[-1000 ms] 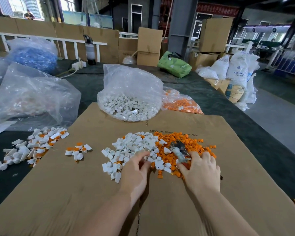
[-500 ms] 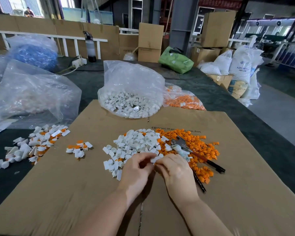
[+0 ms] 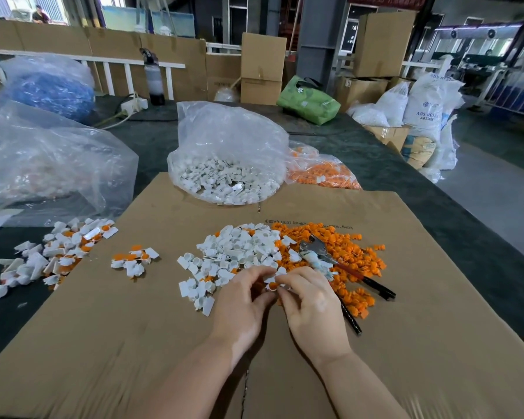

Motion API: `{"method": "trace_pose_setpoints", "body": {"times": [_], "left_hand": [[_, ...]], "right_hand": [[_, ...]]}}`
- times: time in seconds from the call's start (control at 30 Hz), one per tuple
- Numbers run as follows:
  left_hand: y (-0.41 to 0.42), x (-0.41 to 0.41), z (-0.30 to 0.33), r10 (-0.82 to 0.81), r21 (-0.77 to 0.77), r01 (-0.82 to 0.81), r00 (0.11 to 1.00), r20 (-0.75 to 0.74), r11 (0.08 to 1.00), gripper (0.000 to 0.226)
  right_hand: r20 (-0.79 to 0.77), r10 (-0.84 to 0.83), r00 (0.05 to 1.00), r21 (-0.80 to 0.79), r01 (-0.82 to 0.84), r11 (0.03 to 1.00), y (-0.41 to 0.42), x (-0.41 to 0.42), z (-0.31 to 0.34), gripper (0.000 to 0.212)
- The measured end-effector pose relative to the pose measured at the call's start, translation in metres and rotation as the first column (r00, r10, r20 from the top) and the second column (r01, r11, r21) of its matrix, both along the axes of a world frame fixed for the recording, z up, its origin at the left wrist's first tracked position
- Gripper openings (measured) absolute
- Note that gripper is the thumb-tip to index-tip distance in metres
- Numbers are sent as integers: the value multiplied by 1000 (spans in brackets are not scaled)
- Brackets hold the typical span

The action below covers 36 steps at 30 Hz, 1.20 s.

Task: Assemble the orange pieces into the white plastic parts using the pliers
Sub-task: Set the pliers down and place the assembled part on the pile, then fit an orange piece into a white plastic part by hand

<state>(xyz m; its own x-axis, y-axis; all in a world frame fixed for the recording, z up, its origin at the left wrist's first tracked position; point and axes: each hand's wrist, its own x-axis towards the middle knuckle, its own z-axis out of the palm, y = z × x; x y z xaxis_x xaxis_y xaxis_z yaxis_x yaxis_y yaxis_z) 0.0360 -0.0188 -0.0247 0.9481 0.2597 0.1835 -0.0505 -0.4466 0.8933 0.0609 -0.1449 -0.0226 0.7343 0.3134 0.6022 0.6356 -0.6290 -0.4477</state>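
A second ago the right hand (image 3: 312, 300) lay out on the orange pieces (image 3: 345, 252) by the pliers (image 3: 342, 267); now it has drawn in to meet the left hand (image 3: 242, 297) — both pinch one white plastic part (image 3: 272, 285) with orange seated in it, fingertips steadying it for pressing; the pliers lie ungripped on the orange heap just beyond; farther off sits the bag (image 3: 227, 158) of white parts — supply within reach on the desk (image 3: 390, 164).

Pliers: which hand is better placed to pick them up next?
Right, probably. The pliers lie on the orange pile just beyond the right hand, their black handles running past its outer side. The left hand would have to cross over.
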Motion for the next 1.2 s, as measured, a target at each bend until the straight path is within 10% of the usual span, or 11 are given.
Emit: {"method": "trace_pose_setpoints", "body": {"times": [0.43,0.67,0.97,1.2], "left_hand": [[-6,-4,3,3,92,-10,997,81,996,28],[22,-4,20,196,-27,-194,966,166,981,30],[108,1,24,650,553,-504,754,-91,663,23],[99,5,25,643,571,-501,763,-63,651,29]], "right_hand": [[28,-52,998,73,50,996,0,-1,1,6],[33,-372,928,7,372,928,0,1,-4,19],[67,-436,897,-45,439,897,2,1,-7,23],[149,-355,923,-119,373,920,3,0,-9,18]]}}
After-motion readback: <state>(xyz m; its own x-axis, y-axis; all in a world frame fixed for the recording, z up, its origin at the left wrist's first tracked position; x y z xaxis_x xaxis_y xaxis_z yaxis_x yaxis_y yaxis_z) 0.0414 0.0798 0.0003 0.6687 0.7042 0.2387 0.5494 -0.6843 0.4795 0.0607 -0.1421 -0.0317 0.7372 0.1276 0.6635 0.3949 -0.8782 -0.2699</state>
